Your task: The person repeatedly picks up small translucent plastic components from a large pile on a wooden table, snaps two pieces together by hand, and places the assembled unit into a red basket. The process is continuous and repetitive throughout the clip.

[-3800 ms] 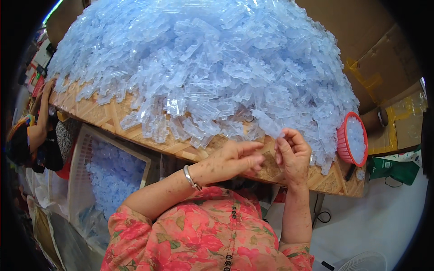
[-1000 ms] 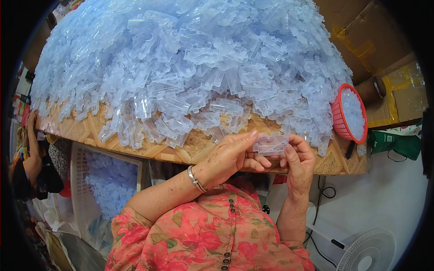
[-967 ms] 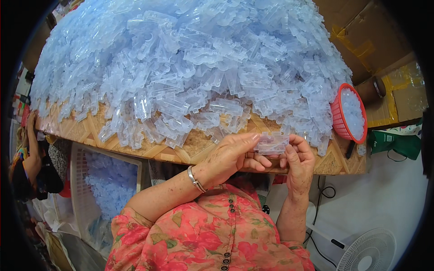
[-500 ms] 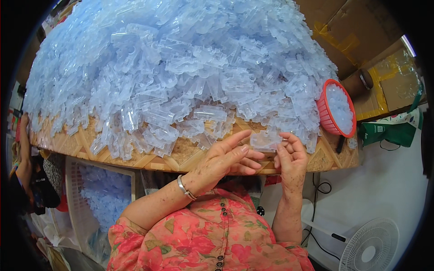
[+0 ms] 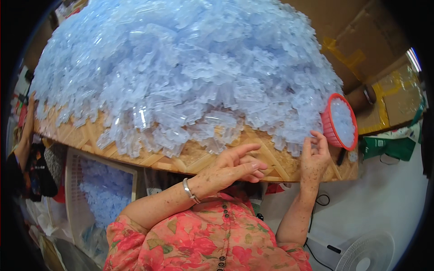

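A great heap of clear, bluish plastic pieces (image 5: 194, 81) covers most of the wooden table. My left hand (image 5: 235, 166) is over the table's front edge, its index finger stretched out and the other fingers loosely bent, with nothing visible in it. Farther right, my right hand (image 5: 315, 156) is raised beside the heap's right end, thumb and fingers bent close together. Whether a small piece sits between those fingertips I cannot make out. To the right of this hand stands a red plastic basket (image 5: 332, 128) holding small whitish-blue bits (image 5: 342, 123).
Left below the table, a pale crate (image 5: 72, 198) holds more bluish plastic. Another person's arm (image 5: 27, 131) reaches in at the far left. Cardboard boxes (image 5: 361, 40), a green bag (image 5: 391, 148) and a white fan (image 5: 366, 255) are on the right.
My hands have moved apart; the right one went rightward toward the red basket. The clear plastic piece formerly between them no longer shows there. The view has shifted slightly.
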The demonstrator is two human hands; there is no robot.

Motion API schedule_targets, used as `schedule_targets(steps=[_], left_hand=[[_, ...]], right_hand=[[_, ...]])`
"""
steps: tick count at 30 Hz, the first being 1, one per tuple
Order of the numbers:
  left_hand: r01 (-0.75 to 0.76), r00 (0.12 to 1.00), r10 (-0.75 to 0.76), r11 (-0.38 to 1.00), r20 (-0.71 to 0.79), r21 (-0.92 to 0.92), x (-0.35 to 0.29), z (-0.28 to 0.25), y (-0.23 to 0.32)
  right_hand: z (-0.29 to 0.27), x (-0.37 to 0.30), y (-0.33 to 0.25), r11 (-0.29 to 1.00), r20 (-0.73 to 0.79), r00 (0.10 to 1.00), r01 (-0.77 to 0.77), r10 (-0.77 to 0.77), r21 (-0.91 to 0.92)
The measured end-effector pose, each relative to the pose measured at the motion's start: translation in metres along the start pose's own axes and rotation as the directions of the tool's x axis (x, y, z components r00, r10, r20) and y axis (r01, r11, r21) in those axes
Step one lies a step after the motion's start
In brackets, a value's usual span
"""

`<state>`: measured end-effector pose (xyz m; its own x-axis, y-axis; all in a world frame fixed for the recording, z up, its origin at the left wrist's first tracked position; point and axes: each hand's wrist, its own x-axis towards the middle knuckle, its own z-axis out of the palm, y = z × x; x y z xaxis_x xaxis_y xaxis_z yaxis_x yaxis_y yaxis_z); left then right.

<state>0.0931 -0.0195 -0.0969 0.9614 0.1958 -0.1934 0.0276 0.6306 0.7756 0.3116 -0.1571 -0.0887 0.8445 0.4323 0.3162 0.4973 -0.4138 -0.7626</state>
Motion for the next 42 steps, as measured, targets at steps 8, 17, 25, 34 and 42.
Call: schedule_targets(steps=[8,17,25,34,42], left_hand=[[-0.004,1.0,0.004,1.0,-0.003,-0.007,-0.009,-0.006,-0.002],[0.028,0.989,-0.075,0.938,0.124,0.344,-0.025,-0.015,-0.003],[-0.003,0.998,0.015,0.979,-0.058,0.203,-0.027,-0.019,-0.004],[-0.159,0.987,0.154,0.935,-0.041,-0.316,-0.008,-0.017,0.002],[-0.167,0.986,0.138,0.885,-0.098,-0.434,0.001,-0.013,-0.006]], right_hand=[[0.023,-0.016,-0.025,0.897,-0.001,0.902,0.429,-0.431,-0.105],[0.088,-0.017,-0.075,0.643,0.489,0.595,0.761,-0.638,-0.086],[0.092,-0.018,-0.072,0.868,0.3,0.82,0.493,-0.488,0.063],[0.032,-0.032,-0.058,0.864,0.67,0.741,-0.315,-0.034,0.392],[0.025,-0.035,-0.046,0.863,0.671,0.74,-0.31,-0.045,0.399]])
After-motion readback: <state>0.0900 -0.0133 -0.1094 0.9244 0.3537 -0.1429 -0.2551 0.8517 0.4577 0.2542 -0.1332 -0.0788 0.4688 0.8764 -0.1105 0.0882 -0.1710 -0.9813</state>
